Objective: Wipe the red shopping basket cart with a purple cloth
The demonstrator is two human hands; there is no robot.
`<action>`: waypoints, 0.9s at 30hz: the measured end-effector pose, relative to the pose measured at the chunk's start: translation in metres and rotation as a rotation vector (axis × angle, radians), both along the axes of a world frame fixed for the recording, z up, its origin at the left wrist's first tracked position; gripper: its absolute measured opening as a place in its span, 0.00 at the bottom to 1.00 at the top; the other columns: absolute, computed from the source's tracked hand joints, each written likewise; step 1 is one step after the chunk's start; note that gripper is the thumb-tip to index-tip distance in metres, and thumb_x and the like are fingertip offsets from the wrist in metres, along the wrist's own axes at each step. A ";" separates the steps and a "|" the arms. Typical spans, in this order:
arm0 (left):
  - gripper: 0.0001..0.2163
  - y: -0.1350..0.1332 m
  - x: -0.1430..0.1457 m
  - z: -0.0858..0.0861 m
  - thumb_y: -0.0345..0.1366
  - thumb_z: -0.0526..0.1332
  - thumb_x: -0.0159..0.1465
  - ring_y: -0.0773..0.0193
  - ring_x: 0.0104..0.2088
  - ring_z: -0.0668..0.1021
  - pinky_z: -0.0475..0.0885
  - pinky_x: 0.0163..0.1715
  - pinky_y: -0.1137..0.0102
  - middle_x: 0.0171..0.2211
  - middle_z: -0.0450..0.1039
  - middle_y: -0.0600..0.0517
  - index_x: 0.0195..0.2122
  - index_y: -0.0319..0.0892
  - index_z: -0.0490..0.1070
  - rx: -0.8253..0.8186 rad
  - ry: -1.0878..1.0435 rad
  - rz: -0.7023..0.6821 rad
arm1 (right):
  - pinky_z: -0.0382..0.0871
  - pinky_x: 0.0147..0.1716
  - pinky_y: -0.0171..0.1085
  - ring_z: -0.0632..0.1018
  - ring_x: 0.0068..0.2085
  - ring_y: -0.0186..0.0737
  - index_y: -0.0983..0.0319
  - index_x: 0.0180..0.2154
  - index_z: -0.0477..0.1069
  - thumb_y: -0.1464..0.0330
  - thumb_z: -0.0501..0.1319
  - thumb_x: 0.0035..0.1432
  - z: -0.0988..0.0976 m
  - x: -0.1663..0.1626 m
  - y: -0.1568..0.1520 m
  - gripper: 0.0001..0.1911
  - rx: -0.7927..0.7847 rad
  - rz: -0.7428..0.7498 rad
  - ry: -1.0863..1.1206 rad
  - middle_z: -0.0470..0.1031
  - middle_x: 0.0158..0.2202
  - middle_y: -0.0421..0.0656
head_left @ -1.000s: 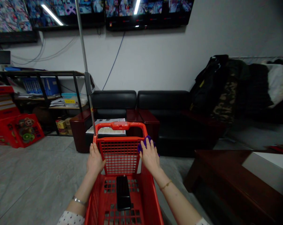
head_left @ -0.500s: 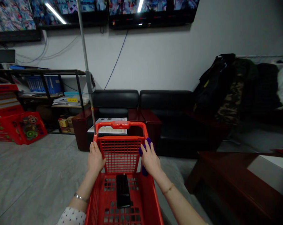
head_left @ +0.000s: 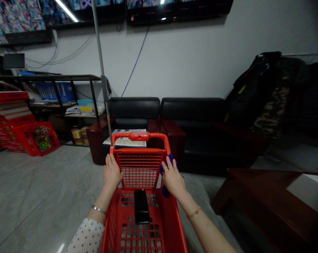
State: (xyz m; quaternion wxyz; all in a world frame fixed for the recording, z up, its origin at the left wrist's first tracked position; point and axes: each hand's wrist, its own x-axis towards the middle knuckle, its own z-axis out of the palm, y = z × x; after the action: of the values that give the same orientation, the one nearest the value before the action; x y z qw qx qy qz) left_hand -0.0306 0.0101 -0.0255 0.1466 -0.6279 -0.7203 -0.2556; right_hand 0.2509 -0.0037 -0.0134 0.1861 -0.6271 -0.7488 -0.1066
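A red plastic shopping cart point(head_left: 172, 214) stands in front of me, its handle at the far end. My left hand point(head_left: 112, 171) is closed over the cart's left rim, fingers on the outside and thumb inward. On the right rim, my right hand point(head_left: 173, 177) presses a purple cloth point(head_left: 166, 191) against the cart, its fingers bent over it. Part of the cloth hangs inside the basket and part shows beyond my fingers. A black box-like object point(head_left: 141, 207) lies on the basket floor between my arms. A grey metal pole point(head_left: 100, 52) rises at the cart's far left corner.
Two black armchairs point(head_left: 134, 110) with dark wooden arms stand behind the cart, newspapers point(head_left: 127, 141) on the left one. Red boxes point(head_left: 44, 138) and a shelf point(head_left: 77, 77) are at left. A brown table point(head_left: 264, 196) is at right, with coats point(head_left: 272, 95) behind. Screens hang above.
The view has shifted, so the cart and both hands appear slightly farther right and higher. My hands keep their places on the two rims, the purple cloth still under the right one.
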 end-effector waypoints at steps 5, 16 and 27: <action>0.48 -0.003 0.002 0.002 0.34 0.66 0.54 0.39 0.68 0.54 0.62 0.61 0.52 0.66 0.48 0.24 0.67 0.25 0.36 0.001 0.001 -0.004 | 0.68 0.58 0.44 0.58 0.67 0.52 0.59 0.60 0.66 0.77 0.53 0.57 -0.038 0.006 -0.089 0.29 -0.046 0.038 0.051 0.52 0.69 0.45; 0.52 -0.002 0.000 -0.002 0.35 0.68 0.51 0.39 0.68 0.53 0.63 0.60 0.54 0.67 0.47 0.24 0.68 0.26 0.33 0.004 -0.024 -0.033 | 0.75 0.49 0.40 0.75 0.55 0.45 0.57 0.61 0.63 0.68 0.54 0.60 0.048 0.014 -0.041 0.27 0.303 0.094 0.332 0.65 0.63 0.46; 0.52 0.001 -0.001 -0.007 0.31 0.66 0.51 0.40 0.68 0.54 0.66 0.58 0.55 0.67 0.44 0.24 0.68 0.28 0.30 0.025 -0.060 -0.055 | 0.63 0.56 0.48 0.75 0.49 0.47 0.65 0.52 0.69 0.67 0.52 0.66 0.032 -0.108 0.094 0.16 0.219 0.063 0.111 0.75 0.49 0.54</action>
State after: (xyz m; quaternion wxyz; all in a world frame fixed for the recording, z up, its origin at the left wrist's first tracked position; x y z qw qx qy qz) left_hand -0.0317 0.0114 -0.0322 0.1256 -0.6378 -0.7035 -0.2872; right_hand 0.1431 0.0907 0.0182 0.2978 -0.5841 -0.7407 -0.1468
